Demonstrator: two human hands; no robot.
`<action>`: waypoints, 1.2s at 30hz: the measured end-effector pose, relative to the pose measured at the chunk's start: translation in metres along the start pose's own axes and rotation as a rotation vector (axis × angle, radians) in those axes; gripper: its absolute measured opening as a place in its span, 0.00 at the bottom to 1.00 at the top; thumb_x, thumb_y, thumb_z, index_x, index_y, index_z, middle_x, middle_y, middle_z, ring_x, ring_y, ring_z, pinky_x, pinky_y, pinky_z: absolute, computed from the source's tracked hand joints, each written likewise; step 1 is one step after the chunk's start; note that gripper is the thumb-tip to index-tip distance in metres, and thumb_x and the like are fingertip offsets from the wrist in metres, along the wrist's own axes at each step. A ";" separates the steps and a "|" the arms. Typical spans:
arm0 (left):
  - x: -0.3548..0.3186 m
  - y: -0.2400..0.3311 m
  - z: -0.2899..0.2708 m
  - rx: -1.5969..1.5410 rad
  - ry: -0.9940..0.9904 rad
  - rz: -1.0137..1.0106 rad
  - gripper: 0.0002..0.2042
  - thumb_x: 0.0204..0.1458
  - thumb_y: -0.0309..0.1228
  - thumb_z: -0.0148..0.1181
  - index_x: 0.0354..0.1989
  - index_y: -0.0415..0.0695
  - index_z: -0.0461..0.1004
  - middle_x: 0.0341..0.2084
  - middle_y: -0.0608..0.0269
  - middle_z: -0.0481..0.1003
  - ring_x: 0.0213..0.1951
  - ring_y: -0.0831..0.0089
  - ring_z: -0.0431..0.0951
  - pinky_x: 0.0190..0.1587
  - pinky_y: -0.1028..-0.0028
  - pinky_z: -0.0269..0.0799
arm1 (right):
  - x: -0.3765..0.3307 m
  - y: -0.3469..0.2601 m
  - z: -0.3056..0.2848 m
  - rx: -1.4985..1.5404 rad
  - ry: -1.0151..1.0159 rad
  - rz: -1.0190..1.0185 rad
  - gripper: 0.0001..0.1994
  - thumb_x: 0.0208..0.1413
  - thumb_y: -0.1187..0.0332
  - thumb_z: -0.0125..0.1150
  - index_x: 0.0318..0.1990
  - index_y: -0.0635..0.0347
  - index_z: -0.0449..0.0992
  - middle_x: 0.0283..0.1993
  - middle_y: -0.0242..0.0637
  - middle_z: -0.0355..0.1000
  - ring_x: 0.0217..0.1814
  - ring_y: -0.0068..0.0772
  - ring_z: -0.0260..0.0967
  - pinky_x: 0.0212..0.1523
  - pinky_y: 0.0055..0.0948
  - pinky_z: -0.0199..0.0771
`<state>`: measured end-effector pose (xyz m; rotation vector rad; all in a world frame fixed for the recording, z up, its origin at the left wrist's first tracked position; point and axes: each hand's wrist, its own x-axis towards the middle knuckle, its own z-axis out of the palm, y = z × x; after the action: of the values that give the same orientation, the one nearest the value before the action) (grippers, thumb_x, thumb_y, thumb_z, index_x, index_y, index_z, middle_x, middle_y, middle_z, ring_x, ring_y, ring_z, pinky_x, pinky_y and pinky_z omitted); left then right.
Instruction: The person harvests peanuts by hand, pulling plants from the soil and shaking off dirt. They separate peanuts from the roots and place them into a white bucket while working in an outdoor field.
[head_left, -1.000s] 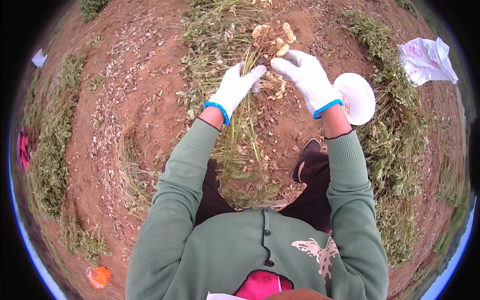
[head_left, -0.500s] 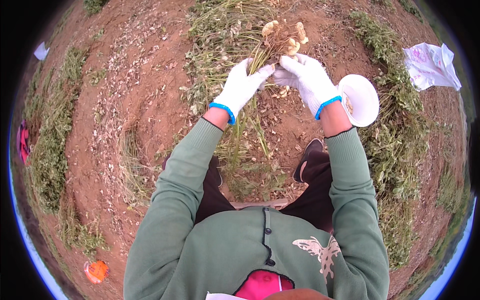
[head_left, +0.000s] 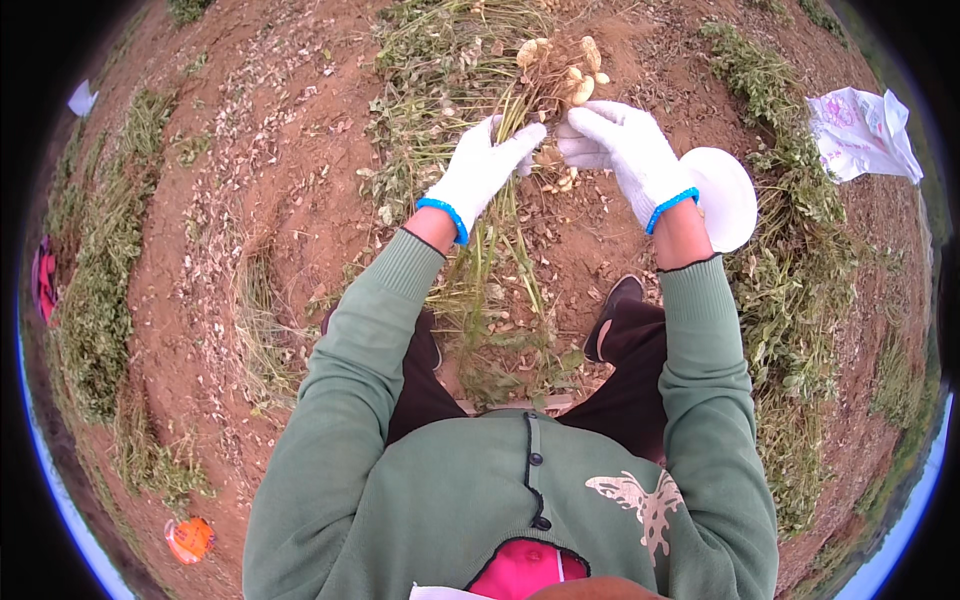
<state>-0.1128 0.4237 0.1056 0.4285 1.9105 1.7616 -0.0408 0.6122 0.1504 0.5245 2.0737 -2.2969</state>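
Both of my hands wear white knit gloves with blue cuffs. My left hand (head_left: 487,160) is closed round the stems of a pulled-up peanut plant (head_left: 515,108), its roots pointing up and away from me. Several pale peanuts (head_left: 582,88) hang among the brown roots, just beyond my fingertips. Close to the right of the roots is my right hand (head_left: 620,145), its fingers bent together below the lowest peanuts. What those fingers hold, if anything, is hidden. A white bucket (head_left: 728,200) stands beside my right wrist, which covers part of it.
Leafy plants (head_left: 430,75) lie heaped ahead, and another row (head_left: 790,300) runs along my right. A white printed sack (head_left: 862,132) lies at far right. Loose stems (head_left: 480,290) lie between my feet. An orange item (head_left: 190,540) is on the soil at lower left.
My right hand has drawn slightly right, away from my left hand, and now covers more of the bucket. The peanut roots have shifted a little left and up. My left hand keeps its grip.
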 end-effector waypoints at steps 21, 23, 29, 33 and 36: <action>0.007 -0.025 0.016 0.097 0.022 -0.111 0.26 0.53 0.46 0.70 0.47 0.34 0.74 0.23 0.67 0.75 0.24 0.80 0.72 0.28 0.76 0.69 | 0.027 0.036 -0.065 -1.547 0.579 -0.172 0.13 0.60 0.57 0.58 0.37 0.58 0.78 0.39 0.47 0.79 0.45 0.51 0.77 0.48 0.48 0.75; 0.004 -0.006 0.011 0.006 0.004 -0.122 0.23 0.55 0.43 0.69 0.47 0.35 0.73 0.23 0.68 0.74 0.24 0.80 0.71 0.28 0.75 0.70 | 0.015 0.026 -0.107 -1.333 0.676 -0.164 0.16 0.60 0.56 0.58 0.43 0.61 0.81 0.43 0.50 0.80 0.48 0.51 0.78 0.53 0.45 0.75; 0.003 -0.005 -0.013 -0.070 -0.124 -0.148 0.15 0.63 0.42 0.60 0.41 0.40 0.77 0.25 0.70 0.74 0.29 0.78 0.74 0.42 0.71 0.75 | 0.000 0.009 -0.154 -1.049 0.794 -0.092 0.18 0.58 0.58 0.62 0.47 0.62 0.83 0.46 0.46 0.81 0.50 0.45 0.79 0.53 0.37 0.75; 0.006 -0.008 -0.004 -0.174 -0.240 -0.116 0.15 0.64 0.41 0.58 0.44 0.39 0.77 0.25 0.70 0.73 0.30 0.78 0.74 0.49 0.66 0.78 | -0.022 0.022 -0.206 -1.283 1.004 0.002 0.29 0.56 0.58 0.64 0.64 0.57 0.70 0.56 0.46 0.76 0.58 0.46 0.74 0.59 0.40 0.72; 0.008 -0.011 -0.005 -0.139 -0.245 -0.108 0.16 0.65 0.42 0.57 0.44 0.39 0.78 0.26 0.70 0.74 0.30 0.78 0.75 0.46 0.70 0.76 | -0.020 0.033 -0.207 -1.319 1.130 0.117 0.32 0.55 0.57 0.65 0.66 0.59 0.68 0.58 0.52 0.74 0.61 0.51 0.71 0.62 0.41 0.70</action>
<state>-0.1212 0.4222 0.0941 0.4587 1.6015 1.6747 0.0358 0.8041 0.1089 1.8120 3.0283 -0.0213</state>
